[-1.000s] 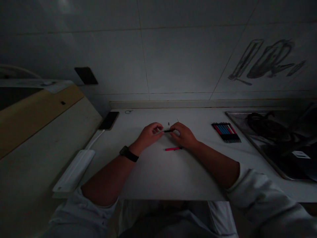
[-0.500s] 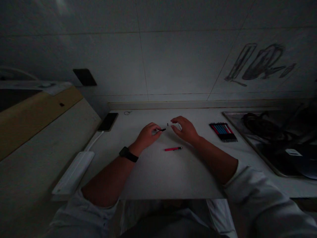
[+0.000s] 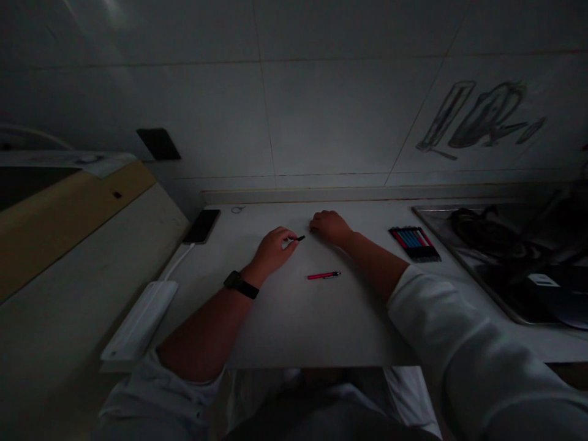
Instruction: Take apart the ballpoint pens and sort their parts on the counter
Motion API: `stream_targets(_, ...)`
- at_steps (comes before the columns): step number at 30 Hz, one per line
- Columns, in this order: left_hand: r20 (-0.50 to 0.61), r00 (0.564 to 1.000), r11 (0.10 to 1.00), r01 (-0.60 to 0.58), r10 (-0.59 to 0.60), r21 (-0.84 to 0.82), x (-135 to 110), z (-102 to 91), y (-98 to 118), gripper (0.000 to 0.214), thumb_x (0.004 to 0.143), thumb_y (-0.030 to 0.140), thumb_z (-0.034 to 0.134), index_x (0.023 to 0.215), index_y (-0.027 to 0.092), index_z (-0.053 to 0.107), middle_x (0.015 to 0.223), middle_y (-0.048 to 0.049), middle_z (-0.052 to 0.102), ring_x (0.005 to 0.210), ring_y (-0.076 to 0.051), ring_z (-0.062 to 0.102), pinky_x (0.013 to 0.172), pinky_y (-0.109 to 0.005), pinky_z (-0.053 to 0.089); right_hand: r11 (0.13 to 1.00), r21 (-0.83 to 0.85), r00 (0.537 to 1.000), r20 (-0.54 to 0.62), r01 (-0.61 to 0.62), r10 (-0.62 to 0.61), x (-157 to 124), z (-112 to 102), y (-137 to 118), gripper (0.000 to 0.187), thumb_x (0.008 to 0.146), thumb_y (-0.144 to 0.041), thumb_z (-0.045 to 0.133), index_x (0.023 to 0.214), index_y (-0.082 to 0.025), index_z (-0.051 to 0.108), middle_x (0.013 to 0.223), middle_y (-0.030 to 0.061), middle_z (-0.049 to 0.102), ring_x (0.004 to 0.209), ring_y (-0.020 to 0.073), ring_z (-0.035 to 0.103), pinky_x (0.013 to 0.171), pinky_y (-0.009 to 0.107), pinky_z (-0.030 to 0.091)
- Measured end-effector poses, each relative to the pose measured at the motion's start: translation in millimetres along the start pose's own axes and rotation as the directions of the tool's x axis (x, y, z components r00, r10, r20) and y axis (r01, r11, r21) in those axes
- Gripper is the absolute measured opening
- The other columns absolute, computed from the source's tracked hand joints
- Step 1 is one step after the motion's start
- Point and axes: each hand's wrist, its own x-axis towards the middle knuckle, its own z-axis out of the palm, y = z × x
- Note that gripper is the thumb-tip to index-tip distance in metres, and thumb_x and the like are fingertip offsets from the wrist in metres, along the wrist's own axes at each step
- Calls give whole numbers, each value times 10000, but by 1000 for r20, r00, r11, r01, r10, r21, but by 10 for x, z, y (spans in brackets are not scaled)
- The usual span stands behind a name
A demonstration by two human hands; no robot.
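Note:
Between the thumb and fingers of my left hand [image 3: 274, 248] is a short, thin black pen-like piece [image 3: 301, 238], its dark end pointing right. My right hand [image 3: 331, 227] rests on the white tabletop just beyond it, knuckles up and fingers curled together. Whatever is under its fingertips is hidden. Nearer to me lies a red pen [image 3: 324, 275] with a dark tip and a clip, touched by neither hand.
Several red and blue pens in a dark-based pack [image 3: 414, 244] lie to the right, beside a metal-rimmed tray [image 3: 478, 288] holding dark items. A phone [image 3: 202, 226], a white power strip [image 3: 140, 321] and a small ring [image 3: 237, 209] are on the left. A wall stands behind.
My right hand has turned over and closed its fingers where a tiny black piece lay on the table; that piece is now out of sight. My left hand has barely moved.

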Motion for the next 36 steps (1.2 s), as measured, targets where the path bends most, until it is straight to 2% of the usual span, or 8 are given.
stream_targets(4,0,1000,1000,-2,2,5,7,9,-14,60,950,250,663,983,209,693,985,-39,692,954,-199,654,884,-358,523,994,102,994,-108,-25,36,-73,0,47,196,982,-192,581,1058,-207,760,1097,131,739,1039,261,646,895,365,431)
stream_targets(7,-1,1000,1000,4,-4,-11,5,8,-4,47,940,244,670,964,209,689,972,-37,695,940,-200,654,876,-362,525,962,270,973,-209,-42,102,-196,-61,29,199,983,-164,542,1064,-202,720,1046,103,746,952,223,659,853,334,457)
stream_targets(11,12,1000,1000,0,0,-28,-1,-3,23,44,928,237,676,961,210,689,979,-38,697,945,-202,657,871,-358,526,867,497,940,-309,28,146,-411,-126,-101,139,952,-186,570,1027,-209,685,968,59,735,850,186,658,794,301,479)
stream_targets(17,45,999,998,-25,28,-59,-2,-3,67,47,912,234,698,951,208,692,964,-36,695,941,-201,659,880,-356,525,719,693,911,-325,46,254,-614,-32,-342,76,929,-247,614,940,-217,683,879,37,733,789,174,682,754,293,515)
stream_targets(25,71,997,997,-31,36,-64,-11,3,66,63,922,253,693,975,220,698,968,-34,708,939,-202,664,882,-362,522,728,677,885,-400,110,239,-631,-2,-421,93,919,-244,623,921,-217,712,874,47,742,787,180,684,742,297,531)
stream_targets(36,78,997,999,-23,26,-33,-15,6,94,69,905,263,716,967,233,712,943,-27,741,899,-206,680,867,-370,521,785,600,893,-424,153,150,-640,8,-436,150,957,-230,597,972,-226,746,952,67,761,885,207,700,829,342,534)
